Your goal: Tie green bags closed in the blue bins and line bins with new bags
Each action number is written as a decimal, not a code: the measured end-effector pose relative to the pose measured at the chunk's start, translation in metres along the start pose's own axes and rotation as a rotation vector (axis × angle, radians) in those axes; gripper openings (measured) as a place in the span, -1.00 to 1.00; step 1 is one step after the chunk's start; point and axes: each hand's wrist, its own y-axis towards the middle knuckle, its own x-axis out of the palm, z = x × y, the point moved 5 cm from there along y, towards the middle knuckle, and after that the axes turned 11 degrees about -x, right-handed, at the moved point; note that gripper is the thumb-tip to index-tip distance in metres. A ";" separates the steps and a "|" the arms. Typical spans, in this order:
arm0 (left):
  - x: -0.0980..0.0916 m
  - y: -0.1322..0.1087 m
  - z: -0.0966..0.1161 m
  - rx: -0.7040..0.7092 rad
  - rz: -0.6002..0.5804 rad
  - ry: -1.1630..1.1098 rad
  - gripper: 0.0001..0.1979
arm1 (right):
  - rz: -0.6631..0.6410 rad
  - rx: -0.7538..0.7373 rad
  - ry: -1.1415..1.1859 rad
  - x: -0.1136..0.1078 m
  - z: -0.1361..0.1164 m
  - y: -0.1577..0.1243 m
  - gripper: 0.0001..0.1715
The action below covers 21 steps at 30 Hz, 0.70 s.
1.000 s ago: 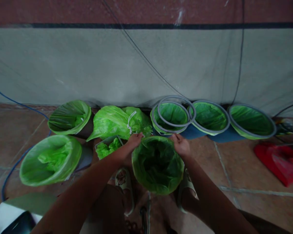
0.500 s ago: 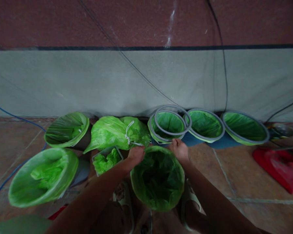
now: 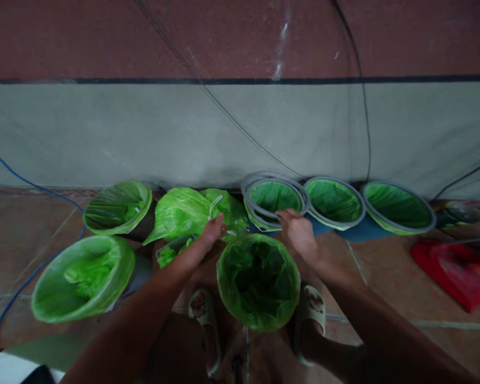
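Note:
Between my feet stands a bin lined with a green bag (image 3: 258,282), its liner folded over the rim and its inside dark. My right hand (image 3: 299,233) is closed on the near edge of a loose grey ring (image 3: 246,186), which lies tilted over another green-lined bin (image 3: 275,196) by the wall. My left hand (image 3: 214,229) hangs beyond the near bin's left rim, holding nothing, fingers partly apart. Just behind it lies a full green bag (image 3: 180,213) tied with white string. Below that, a small container of green plastic (image 3: 168,255) is partly hidden by my left forearm.
Two more ringed bins, a middle one (image 3: 335,200) and a right one (image 3: 400,207), line the wall. Leftward are two lined bins, one behind (image 3: 118,226) and one in front (image 3: 48,298). A red dustpan-like object (image 3: 444,272) and a blue cable (image 3: 8,314) lie on the tiles.
Both hands have left the near bin's rim. My right hand has moved forward onto the grey ring, which has shifted left over its bin. My left hand has moved up and left.

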 end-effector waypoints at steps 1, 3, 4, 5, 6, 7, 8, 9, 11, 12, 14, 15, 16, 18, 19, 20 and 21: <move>-0.006 -0.002 0.000 -0.062 -0.067 -0.169 -0.38 | -0.004 -0.047 0.043 -0.003 -0.014 -0.015 -0.56; -0.016 -0.009 0.003 -0.157 -0.157 -0.429 -0.35 | -0.045 -0.137 0.116 -0.007 -0.043 -0.048 -0.56; -0.020 -0.014 0.005 -0.174 -0.189 -0.510 -0.35 | -0.038 -0.168 0.148 -0.009 -0.056 -0.064 -0.56; -0.024 -0.018 0.008 -0.177 -0.205 -0.565 -0.37 | -0.027 -0.196 0.180 -0.011 -0.068 -0.080 -0.56; -0.027 -0.021 0.010 -0.168 -0.212 -0.595 -0.42 | -0.002 -0.203 0.204 -0.014 -0.078 -0.094 -0.57; -0.029 -0.024 0.012 -0.149 -0.207 -0.605 -0.49 | 0.025 -0.191 0.227 -0.017 -0.084 -0.108 -0.59; -0.030 -0.027 0.013 -0.121 -0.196 -0.593 -0.58 | 0.050 -0.168 0.250 -0.020 -0.088 -0.120 -0.62; -0.030 -0.028 0.013 -0.090 -0.184 -0.559 -0.66 | 0.073 -0.140 0.276 -0.024 -0.090 -0.130 -0.64; -0.026 -0.031 0.010 -0.030 -0.161 -0.445 -0.75 | 0.091 -0.081 0.343 -0.028 -0.088 -0.147 -0.68; -0.022 -0.033 0.008 -0.002 -0.165 -0.374 -0.78 | 0.092 -0.047 0.384 -0.029 -0.085 -0.153 -0.69; -0.012 -0.039 0.004 0.048 -0.209 -0.240 -0.90 | 0.125 0.066 0.450 -0.028 -0.075 -0.161 -0.69; -0.007 -0.043 0.002 0.068 -0.240 -0.188 -0.93 | 0.161 0.144 0.462 -0.027 -0.067 -0.164 -0.69; -0.002 -0.047 0.001 0.082 -0.273 -0.145 -0.91 | 0.211 0.226 0.453 -0.026 -0.060 -0.165 -0.69; 0.006 -0.055 -0.002 0.096 -0.333 -0.065 -0.85 | 0.317 0.364 0.383 -0.024 -0.046 -0.167 -0.70; 0.009 -0.058 -0.003 0.098 -0.353 -0.009 -0.83 | 0.350 0.404 0.340 -0.023 -0.042 -0.166 -0.67; 0.010 -0.060 -0.004 0.098 -0.367 0.055 -0.82 | 0.372 0.429 0.300 -0.022 -0.038 -0.165 -0.62; 0.010 -0.062 -0.006 0.093 -0.375 0.120 -0.81 | 0.386 0.445 0.269 -0.020 -0.034 -0.163 -0.55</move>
